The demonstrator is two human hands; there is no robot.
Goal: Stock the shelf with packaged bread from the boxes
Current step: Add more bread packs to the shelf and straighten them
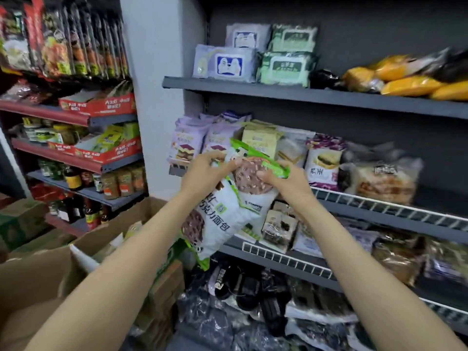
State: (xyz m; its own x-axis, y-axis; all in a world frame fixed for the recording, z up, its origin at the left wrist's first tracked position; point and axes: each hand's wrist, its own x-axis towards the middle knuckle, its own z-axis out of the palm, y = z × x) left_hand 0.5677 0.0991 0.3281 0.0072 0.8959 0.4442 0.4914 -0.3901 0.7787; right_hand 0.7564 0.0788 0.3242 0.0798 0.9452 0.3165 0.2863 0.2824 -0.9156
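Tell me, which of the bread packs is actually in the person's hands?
The white-and-green bread pack showing brown round loaves: the left hand and right hand grip its upper end in front of the shelf, while the others sit shelved.

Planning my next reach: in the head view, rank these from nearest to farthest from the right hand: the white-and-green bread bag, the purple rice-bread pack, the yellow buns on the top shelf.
1. White-and-green bread bag: gripped by the right hand.
2. Purple rice-bread pack: middle shelf, just right of that hand.
3. Yellow buns: top shelf, far upper right.
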